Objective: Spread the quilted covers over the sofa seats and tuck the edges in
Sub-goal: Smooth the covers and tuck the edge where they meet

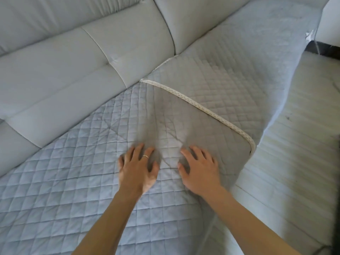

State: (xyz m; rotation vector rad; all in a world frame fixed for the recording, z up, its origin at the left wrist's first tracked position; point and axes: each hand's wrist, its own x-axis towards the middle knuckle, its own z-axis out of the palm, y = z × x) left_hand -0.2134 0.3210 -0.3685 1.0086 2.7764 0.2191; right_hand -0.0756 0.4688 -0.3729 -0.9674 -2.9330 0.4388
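A grey-blue quilted cover [73,162] lies spread over the sofa seat in front of me. Its cream lace-trimmed edge [193,101] overlaps a second quilted cover [220,80] on the seat to the right. My left hand [137,170], with a ring on one finger, presses flat on the near cover, fingers spread. Beside it my right hand [199,170] also lies flat with fingers apart, close to the cover's rounded corner [251,144]. Neither hand grips the fabric.
The light grey sofa backrest cushions [73,61] run along the far side, with a corner seam [173,48] between two sections. A pale ribbed rug [294,153] covers the floor on the right. A dark floor strip [323,48] shows at far right.
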